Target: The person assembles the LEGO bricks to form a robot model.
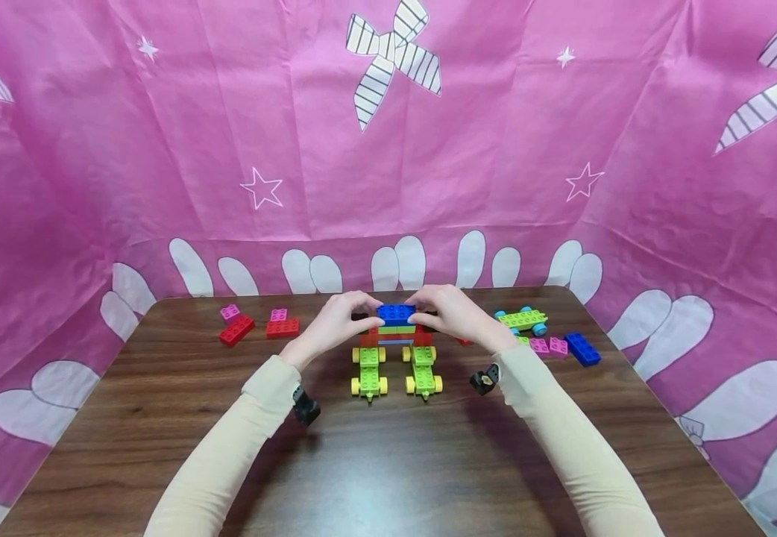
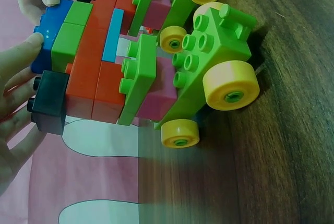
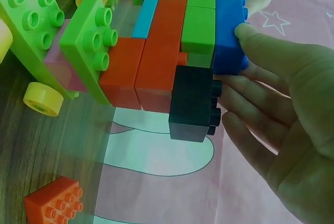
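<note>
A blue brick point(image 1: 396, 314) tops a built model. My left hand point(image 1: 338, 322) pinches its left end and my right hand point(image 1: 454, 319) its right end, thumbs in front and fingers behind. Beneath it are green bricks point(image 2: 72, 30), then long red bricks point(image 3: 163, 46) with a light blue strip point(image 3: 148, 8) between them. One black brick point(image 3: 190, 103) is at the model's right end, another black brick point(image 2: 51, 101) at its left, close to my fingers. The lower part rests on two green wheeled bases point(image 1: 369, 382) with yellow wheels point(image 2: 231, 85); pink bricks point(image 2: 157, 89) sit between.
Loose red bricks point(image 1: 236, 330) and pink bricks point(image 1: 230, 312) lie at the back left. Toward the back right are a green base with blue wheels point(image 1: 521, 321), pink bricks point(image 1: 558, 347) and a blue brick point(image 1: 582, 349). Behind the table point(image 1: 375, 462) hangs a pink cloth point(image 1: 496, 149).
</note>
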Demonstrator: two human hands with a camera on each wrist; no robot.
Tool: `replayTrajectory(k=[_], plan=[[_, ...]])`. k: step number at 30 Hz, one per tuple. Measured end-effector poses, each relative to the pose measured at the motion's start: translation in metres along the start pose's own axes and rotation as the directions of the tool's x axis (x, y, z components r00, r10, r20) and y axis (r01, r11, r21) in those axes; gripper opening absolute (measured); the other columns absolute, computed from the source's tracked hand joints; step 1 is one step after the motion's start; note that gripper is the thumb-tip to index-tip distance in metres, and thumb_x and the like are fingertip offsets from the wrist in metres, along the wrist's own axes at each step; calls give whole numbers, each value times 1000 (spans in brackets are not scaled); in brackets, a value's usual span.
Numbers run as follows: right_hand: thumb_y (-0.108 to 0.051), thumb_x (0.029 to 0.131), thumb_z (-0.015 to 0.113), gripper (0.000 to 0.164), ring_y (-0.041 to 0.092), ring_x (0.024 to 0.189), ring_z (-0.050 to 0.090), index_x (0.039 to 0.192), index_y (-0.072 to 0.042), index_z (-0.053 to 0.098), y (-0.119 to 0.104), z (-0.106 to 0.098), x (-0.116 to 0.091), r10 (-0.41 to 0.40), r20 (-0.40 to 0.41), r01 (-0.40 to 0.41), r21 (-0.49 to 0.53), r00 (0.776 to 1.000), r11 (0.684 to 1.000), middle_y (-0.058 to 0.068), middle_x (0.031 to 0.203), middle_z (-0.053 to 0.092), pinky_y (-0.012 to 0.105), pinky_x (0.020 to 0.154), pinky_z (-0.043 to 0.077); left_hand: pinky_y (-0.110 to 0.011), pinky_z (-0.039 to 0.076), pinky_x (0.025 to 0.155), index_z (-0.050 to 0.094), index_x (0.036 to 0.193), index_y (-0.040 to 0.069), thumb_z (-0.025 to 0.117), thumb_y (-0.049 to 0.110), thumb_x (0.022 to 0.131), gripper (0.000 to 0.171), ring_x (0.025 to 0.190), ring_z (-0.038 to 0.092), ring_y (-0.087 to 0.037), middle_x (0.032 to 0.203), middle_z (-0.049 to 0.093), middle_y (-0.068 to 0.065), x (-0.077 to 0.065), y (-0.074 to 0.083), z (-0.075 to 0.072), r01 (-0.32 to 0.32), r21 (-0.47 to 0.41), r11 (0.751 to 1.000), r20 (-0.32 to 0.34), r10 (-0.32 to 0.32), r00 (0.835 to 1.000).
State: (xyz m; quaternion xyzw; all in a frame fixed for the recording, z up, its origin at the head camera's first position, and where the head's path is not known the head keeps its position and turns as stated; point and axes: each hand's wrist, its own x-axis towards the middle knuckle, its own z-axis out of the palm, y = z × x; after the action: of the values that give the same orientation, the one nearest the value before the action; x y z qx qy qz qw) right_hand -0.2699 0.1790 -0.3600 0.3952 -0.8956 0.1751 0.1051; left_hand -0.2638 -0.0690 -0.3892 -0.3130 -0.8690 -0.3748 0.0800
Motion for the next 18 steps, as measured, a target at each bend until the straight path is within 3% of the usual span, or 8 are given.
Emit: replayTrajectory(k=[18], plan=[[-34, 89, 63, 37, 16, 96, 63, 121, -17, 62, -4, -4, -12, 88, 27, -87, -11, 996, 996, -1, 110, 66, 32, 83, 55, -33, 52, 93, 65, 115, 15, 67, 33, 86, 35, 101, 62, -13, 109, 68, 0, -1, 1, -2, 22, 22, 1000, 27, -22, 999]])
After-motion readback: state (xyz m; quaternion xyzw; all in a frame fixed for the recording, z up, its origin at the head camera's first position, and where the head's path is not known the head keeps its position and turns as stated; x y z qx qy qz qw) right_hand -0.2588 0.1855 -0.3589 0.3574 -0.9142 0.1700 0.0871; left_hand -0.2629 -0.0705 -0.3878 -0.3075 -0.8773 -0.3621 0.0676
